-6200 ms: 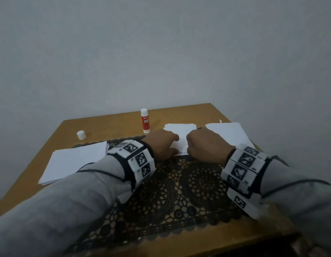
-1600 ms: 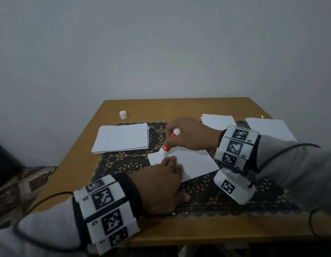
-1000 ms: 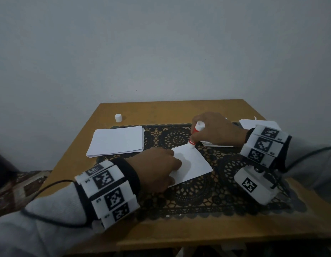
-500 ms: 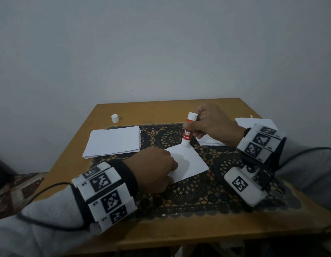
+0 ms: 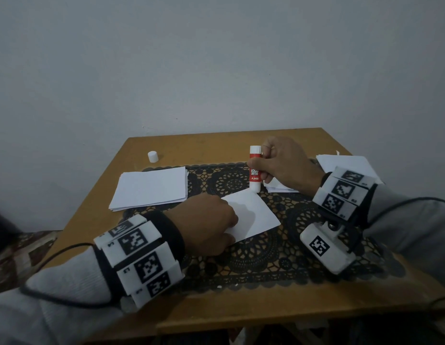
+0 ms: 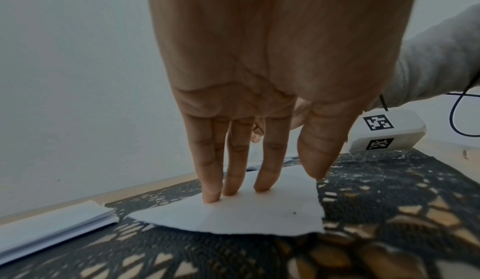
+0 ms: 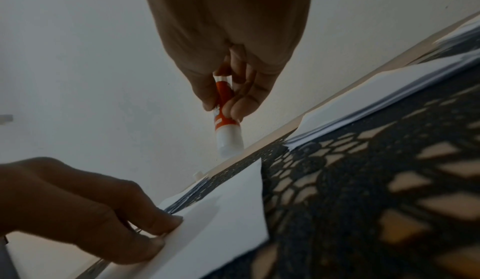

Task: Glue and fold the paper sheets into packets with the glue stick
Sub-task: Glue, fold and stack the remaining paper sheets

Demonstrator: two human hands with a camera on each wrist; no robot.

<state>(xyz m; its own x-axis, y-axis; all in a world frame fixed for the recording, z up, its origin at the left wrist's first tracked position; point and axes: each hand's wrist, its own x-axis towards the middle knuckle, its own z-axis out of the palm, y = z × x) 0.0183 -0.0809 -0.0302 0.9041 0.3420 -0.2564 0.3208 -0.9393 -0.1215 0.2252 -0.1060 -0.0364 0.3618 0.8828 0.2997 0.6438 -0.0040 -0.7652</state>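
At table centre, on the dark lace mat [image 5: 254,257]:

Right hand [image 5: 286,163]: fingers and thumb wrapped round the red-and-white glue stick [image 5: 255,170]. Stick upright, open tip down, hanging clear of the paper just beyond its far corner. One second earlier the tip was pressed to that far edge; half a second ago it was lifting. Judgement: the glue stroke on this sheet is finished and the stick is being carried off, probably to be set down.

Left hand [image 5: 209,225]: flat, fingers [image 6: 265,172] straight and spread, tips pressing the small white rectangular paper sheet [image 5: 254,215] onto the mat. Position unchanged through the last second and a half; it is the anchor. The two hands are apart, the sheet between them.

Paper sheet: lies flat, unfolded. Judgement: folding is next, and wants doing before the glue dries.

Further out: thick stack of blank white sheets [image 5: 151,186] at mat's left edge; small white cylindrical cap [image 5: 153,156] standing alone on the wooden table [image 5: 216,145], well apart from the stick; loose white papers [image 5: 346,165] behind the right wrist, whether finished packets cannot be told.
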